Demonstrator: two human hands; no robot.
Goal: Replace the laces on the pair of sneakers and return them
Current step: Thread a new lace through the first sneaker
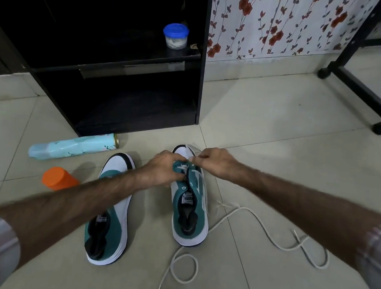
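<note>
Working at the toe end of the right sneaker [190, 206], we are gripping its green eyelet panel with our left hand [163, 170], fingers curled round the fabric, while our right hand [213, 162] is pinching the white lace [183, 167] just beside it, a short strand trailing off toward the far side. This shoe is standing upright on the tiled floor [269, 139], toe pointing away from us, and the left sneaker [112, 209] is sitting just to its left, lying partly under our left forearm. A loose white lace [243, 218] is snaking across the tiles to the right of the shoe, looping near its heel and ending close to us. Further left, an orange cup [59, 178] is lying on its side, and a pale blue bottle [74, 148] is lying beyond it. At the far side, a black shelf unit [145, 71] is holding a blue-lidded jar [175, 35], with flowered wallpaper [283, 23] to its right.
</note>
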